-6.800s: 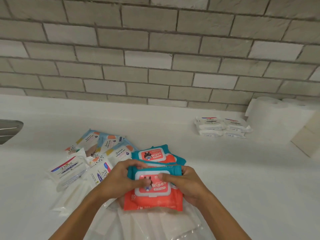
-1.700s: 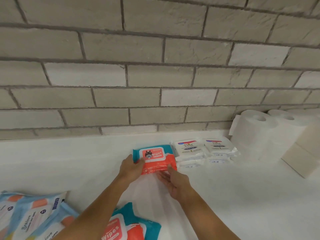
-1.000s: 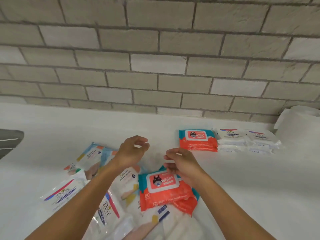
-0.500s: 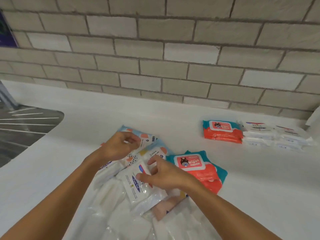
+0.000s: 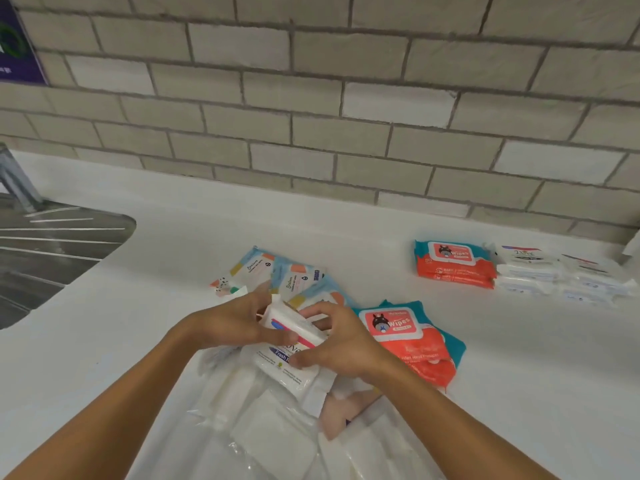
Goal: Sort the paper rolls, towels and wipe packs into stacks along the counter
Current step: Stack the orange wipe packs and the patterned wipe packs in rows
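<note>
The white wipe pack (image 5: 298, 320) is held tilted above the loose pile, near the middle of the front edge of the counter (image 5: 173, 271). The left hand (image 5: 235, 323) grips its left end and the right hand (image 5: 343, 344) grips its right end, both with curled fingers. The right thumb rests on a lower white pack (image 5: 284, 367). Light-blue packs (image 5: 273, 271) lie just behind and loose orange packs (image 5: 408, 337) just to the right. Near the back edge, 1 orange stack (image 5: 453, 268) touches the white stacks (image 5: 530, 271). The sink (image 5: 52, 244) is at the left edge.

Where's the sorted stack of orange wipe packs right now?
Head view, right of centre: the orange stack sits on the counter near the brick wall, with the white packs close beside it on the right.
</note>
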Action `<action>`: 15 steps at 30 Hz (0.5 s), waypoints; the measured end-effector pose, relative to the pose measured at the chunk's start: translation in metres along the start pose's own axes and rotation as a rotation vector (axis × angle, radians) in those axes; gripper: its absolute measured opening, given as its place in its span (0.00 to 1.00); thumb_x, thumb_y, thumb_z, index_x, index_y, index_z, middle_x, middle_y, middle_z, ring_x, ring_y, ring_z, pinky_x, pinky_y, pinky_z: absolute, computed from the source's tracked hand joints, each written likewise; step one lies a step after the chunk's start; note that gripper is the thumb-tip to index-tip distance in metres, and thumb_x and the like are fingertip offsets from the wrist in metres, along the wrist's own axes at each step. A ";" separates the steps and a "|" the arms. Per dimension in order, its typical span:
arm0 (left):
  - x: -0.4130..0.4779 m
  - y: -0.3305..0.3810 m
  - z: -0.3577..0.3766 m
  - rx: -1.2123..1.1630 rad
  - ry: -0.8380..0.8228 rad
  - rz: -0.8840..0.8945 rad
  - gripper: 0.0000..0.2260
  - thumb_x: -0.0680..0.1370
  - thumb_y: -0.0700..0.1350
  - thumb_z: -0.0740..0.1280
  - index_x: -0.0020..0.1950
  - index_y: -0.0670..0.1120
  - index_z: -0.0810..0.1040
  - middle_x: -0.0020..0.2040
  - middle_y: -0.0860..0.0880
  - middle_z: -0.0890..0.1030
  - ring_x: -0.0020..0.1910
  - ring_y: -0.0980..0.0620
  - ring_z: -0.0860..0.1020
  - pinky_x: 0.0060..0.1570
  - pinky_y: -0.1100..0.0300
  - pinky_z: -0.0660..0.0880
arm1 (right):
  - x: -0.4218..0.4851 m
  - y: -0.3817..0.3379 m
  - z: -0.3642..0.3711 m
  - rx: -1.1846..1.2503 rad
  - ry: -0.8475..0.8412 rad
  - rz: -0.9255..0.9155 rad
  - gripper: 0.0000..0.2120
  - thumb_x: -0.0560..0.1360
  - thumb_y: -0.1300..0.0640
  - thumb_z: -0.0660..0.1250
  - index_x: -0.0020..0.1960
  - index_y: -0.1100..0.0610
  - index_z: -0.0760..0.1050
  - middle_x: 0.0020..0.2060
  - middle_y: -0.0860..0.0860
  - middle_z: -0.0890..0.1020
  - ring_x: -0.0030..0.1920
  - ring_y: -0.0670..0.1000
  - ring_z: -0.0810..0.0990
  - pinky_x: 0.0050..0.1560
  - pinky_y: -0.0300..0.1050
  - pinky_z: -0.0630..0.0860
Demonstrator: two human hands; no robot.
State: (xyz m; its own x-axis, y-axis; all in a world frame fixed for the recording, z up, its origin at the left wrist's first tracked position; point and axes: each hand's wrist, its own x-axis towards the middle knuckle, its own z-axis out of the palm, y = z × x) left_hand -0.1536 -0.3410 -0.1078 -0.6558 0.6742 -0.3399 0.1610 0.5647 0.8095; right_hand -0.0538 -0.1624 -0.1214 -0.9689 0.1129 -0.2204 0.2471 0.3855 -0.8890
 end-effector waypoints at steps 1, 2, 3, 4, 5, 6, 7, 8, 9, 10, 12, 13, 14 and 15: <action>0.000 -0.001 -0.001 -0.033 -0.001 -0.008 0.25 0.68 0.54 0.79 0.63 0.58 0.75 0.53 0.59 0.84 0.52 0.60 0.83 0.50 0.62 0.81 | 0.001 -0.003 -0.002 0.031 0.003 -0.025 0.31 0.59 0.59 0.84 0.59 0.47 0.78 0.51 0.44 0.78 0.52 0.43 0.80 0.48 0.39 0.81; 0.000 -0.002 -0.003 -0.079 -0.002 -0.007 0.24 0.69 0.52 0.79 0.63 0.57 0.76 0.53 0.57 0.84 0.52 0.58 0.83 0.50 0.61 0.81 | 0.002 -0.005 -0.004 0.061 0.003 -0.053 0.29 0.59 0.59 0.84 0.57 0.48 0.80 0.53 0.46 0.78 0.52 0.43 0.80 0.47 0.37 0.80; 0.000 -0.004 -0.006 -0.142 -0.010 0.000 0.22 0.69 0.50 0.79 0.61 0.54 0.78 0.54 0.54 0.85 0.53 0.55 0.84 0.51 0.59 0.81 | 0.004 -0.006 -0.005 0.092 -0.003 -0.072 0.27 0.59 0.59 0.84 0.55 0.48 0.81 0.55 0.48 0.78 0.53 0.43 0.81 0.47 0.35 0.80; 0.000 -0.005 -0.010 -0.214 -0.023 0.016 0.20 0.69 0.48 0.79 0.60 0.51 0.80 0.55 0.50 0.85 0.54 0.51 0.84 0.53 0.56 0.81 | 0.006 -0.007 -0.006 0.130 -0.007 -0.093 0.25 0.60 0.59 0.84 0.54 0.49 0.82 0.56 0.49 0.80 0.52 0.44 0.82 0.47 0.35 0.80; -0.001 -0.007 -0.014 -0.280 -0.022 0.030 0.19 0.69 0.48 0.79 0.59 0.48 0.82 0.55 0.46 0.85 0.55 0.47 0.84 0.53 0.53 0.81 | 0.008 -0.009 -0.005 0.176 -0.009 -0.103 0.23 0.62 0.58 0.83 0.54 0.49 0.82 0.55 0.50 0.81 0.51 0.45 0.83 0.46 0.37 0.80; -0.001 -0.009 -0.019 -0.339 0.001 0.037 0.19 0.69 0.48 0.79 0.58 0.45 0.82 0.55 0.43 0.85 0.54 0.44 0.84 0.52 0.52 0.81 | 0.010 -0.012 -0.005 0.221 -0.009 -0.097 0.19 0.65 0.56 0.82 0.54 0.50 0.82 0.53 0.50 0.83 0.50 0.47 0.84 0.45 0.39 0.81; -0.003 -0.011 -0.024 -0.386 0.042 0.049 0.18 0.70 0.47 0.79 0.57 0.43 0.82 0.54 0.40 0.85 0.52 0.43 0.84 0.50 0.52 0.81 | 0.013 -0.016 -0.002 0.294 -0.018 -0.068 0.16 0.69 0.53 0.79 0.55 0.51 0.82 0.52 0.51 0.84 0.48 0.49 0.85 0.44 0.42 0.82; -0.004 -0.013 -0.030 -0.431 0.104 0.053 0.17 0.71 0.46 0.77 0.57 0.42 0.81 0.53 0.38 0.85 0.50 0.43 0.85 0.47 0.52 0.82 | 0.017 -0.020 0.001 0.401 -0.037 -0.010 0.14 0.73 0.48 0.74 0.57 0.52 0.81 0.50 0.52 0.85 0.47 0.50 0.85 0.45 0.46 0.83; -0.006 -0.015 -0.035 -0.477 0.164 0.053 0.18 0.71 0.46 0.76 0.57 0.42 0.80 0.52 0.38 0.85 0.47 0.43 0.85 0.44 0.53 0.83 | 0.024 -0.024 0.005 0.538 -0.043 0.063 0.16 0.76 0.43 0.68 0.57 0.54 0.80 0.48 0.54 0.86 0.46 0.52 0.86 0.49 0.51 0.83; -0.008 -0.018 -0.042 -0.533 0.222 0.053 0.20 0.69 0.48 0.76 0.58 0.42 0.80 0.51 0.38 0.85 0.46 0.43 0.85 0.41 0.54 0.83 | 0.031 -0.026 0.009 0.644 -0.030 0.127 0.20 0.79 0.40 0.62 0.55 0.55 0.81 0.45 0.53 0.87 0.45 0.53 0.86 0.52 0.55 0.82; -0.010 -0.028 -0.055 -0.642 0.352 0.056 0.30 0.63 0.56 0.80 0.59 0.42 0.80 0.51 0.39 0.86 0.45 0.43 0.86 0.38 0.55 0.82 | 0.045 -0.025 0.020 0.617 0.017 0.162 0.24 0.81 0.39 0.55 0.51 0.55 0.81 0.40 0.52 0.87 0.43 0.54 0.85 0.52 0.55 0.81; -0.010 -0.034 -0.062 -0.698 0.426 0.042 0.32 0.61 0.57 0.80 0.59 0.42 0.80 0.51 0.40 0.86 0.45 0.44 0.86 0.39 0.54 0.82 | 0.049 -0.023 0.028 0.500 0.026 0.130 0.22 0.82 0.41 0.55 0.52 0.57 0.80 0.40 0.51 0.86 0.43 0.54 0.84 0.50 0.52 0.80; -0.010 -0.043 -0.069 -0.748 0.506 0.016 0.31 0.62 0.57 0.79 0.60 0.42 0.80 0.52 0.41 0.86 0.45 0.44 0.86 0.41 0.53 0.82 | 0.052 -0.022 0.036 0.352 0.025 0.068 0.18 0.82 0.46 0.58 0.52 0.58 0.80 0.41 0.49 0.85 0.43 0.52 0.82 0.49 0.47 0.78; -0.010 -0.052 -0.076 -0.785 0.578 -0.007 0.30 0.64 0.56 0.78 0.60 0.42 0.80 0.52 0.41 0.86 0.46 0.44 0.85 0.43 0.53 0.82 | 0.055 -0.020 0.044 0.195 0.017 -0.019 0.13 0.81 0.50 0.62 0.53 0.58 0.79 0.43 0.46 0.83 0.44 0.49 0.80 0.49 0.41 0.76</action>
State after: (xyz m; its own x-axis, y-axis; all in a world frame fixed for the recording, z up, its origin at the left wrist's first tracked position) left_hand -0.2115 -0.4127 -0.1100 -0.9492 0.2162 -0.2285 -0.2448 -0.0515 0.9682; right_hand -0.1125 -0.2042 -0.1330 -0.9724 0.1237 -0.1976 0.2197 0.2030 -0.9542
